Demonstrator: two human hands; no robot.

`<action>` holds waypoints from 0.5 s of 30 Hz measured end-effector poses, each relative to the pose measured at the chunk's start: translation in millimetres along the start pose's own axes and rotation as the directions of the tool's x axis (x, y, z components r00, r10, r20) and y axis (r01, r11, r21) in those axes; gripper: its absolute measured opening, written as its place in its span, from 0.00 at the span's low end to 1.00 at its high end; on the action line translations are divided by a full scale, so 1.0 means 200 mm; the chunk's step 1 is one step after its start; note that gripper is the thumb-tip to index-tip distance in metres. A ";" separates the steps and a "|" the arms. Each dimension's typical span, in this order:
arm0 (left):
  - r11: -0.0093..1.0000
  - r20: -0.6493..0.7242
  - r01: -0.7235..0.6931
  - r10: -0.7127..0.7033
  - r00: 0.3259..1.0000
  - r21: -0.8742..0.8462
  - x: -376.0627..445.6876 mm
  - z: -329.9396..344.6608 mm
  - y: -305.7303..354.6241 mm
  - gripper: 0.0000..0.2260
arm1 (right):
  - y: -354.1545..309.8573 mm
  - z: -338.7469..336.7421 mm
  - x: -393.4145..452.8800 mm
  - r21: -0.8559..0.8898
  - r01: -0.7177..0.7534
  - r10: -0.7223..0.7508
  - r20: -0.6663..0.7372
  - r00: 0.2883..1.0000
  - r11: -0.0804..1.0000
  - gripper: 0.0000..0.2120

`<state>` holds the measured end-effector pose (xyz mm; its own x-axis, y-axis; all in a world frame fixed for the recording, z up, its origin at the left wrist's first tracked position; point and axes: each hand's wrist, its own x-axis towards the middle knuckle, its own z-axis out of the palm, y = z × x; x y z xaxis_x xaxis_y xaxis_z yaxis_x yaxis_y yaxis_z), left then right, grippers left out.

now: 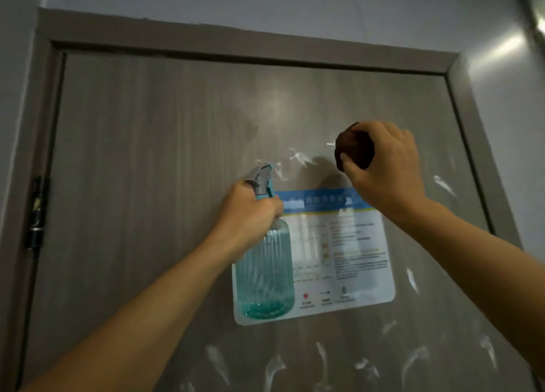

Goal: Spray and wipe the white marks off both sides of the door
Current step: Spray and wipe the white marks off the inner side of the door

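Against the door (147,185), left hand (250,214) grips a spray bottle (265,273); right hand (383,167) clutches a dark cloth (352,148) beside white marks (300,157).

The grey wood-grain door (147,185) bears white marks (300,158) and a laminated notice (354,259).
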<state>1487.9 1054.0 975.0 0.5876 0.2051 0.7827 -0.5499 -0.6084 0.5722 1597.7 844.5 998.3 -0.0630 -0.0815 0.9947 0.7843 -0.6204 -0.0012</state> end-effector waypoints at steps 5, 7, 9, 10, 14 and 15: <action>1.000 0.012 0.000 0.000 1.000 0.027 0.03 0.02 -0.01 0.08 | 0.09 -0.02 0.01 0.005 0.007 -0.007 0.048 0.999 1.000 0.20; 0.999 0.035 0.001 -0.002 0.999 0.042 0.04 0.05 0.00 0.07 | 0.11 -0.01 0.04 0.029 -0.008 0.007 0.060 0.998 1.000 0.21; 0.996 0.048 0.014 -0.018 0.999 0.083 0.06 0.09 0.00 0.05 | 0.13 0.02 0.07 0.053 -0.035 0.031 0.077 0.997 0.998 0.23; 0.992 0.044 0.017 -0.023 0.999 0.125 0.07 0.11 0.00 0.04 | 0.13 0.03 0.08 0.065 -0.047 0.041 0.083 0.996 0.997 0.24; 0.991 0.019 0.020 -0.023 1.000 0.134 0.09 0.15 0.00 0.07 | 0.16 0.07 0.15 0.090 -0.004 -0.008 0.126 0.992 0.996 0.23; 0.993 -0.008 0.026 -0.025 1.000 0.116 0.08 0.14 0.01 0.09 | 0.16 0.08 0.16 0.092 0.037 -0.049 0.136 0.989 0.995 0.22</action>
<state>1513.5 1034.2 982.1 0.5966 0.2262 0.7700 -0.4620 -0.6877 0.5600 1630.5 835.6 1032.7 -0.0169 0.0561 0.9983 0.8348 -0.5487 0.0450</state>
